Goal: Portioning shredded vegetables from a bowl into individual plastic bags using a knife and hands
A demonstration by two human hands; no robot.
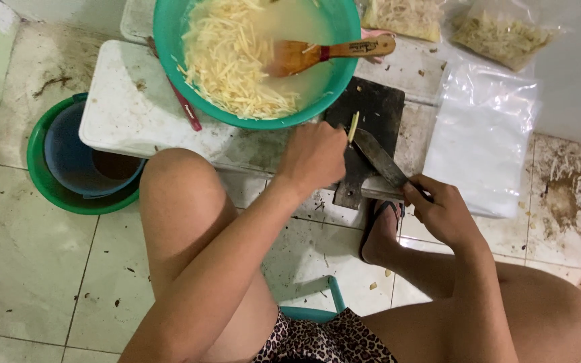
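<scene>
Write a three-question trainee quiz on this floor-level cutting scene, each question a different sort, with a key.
1. True or false: the right hand holds a knife whose blade lies over the dark cutting board.
2. Multiple choice: the wooden spatula rests in A) the teal bowl of pale shredded strips, B) the blue bucket, C) a clear plastic bag.
3. Fill the blank: the left hand steadies a pale strip standing on the cutting ____.

Key: 1 true; 2 A; 3 board.
</scene>
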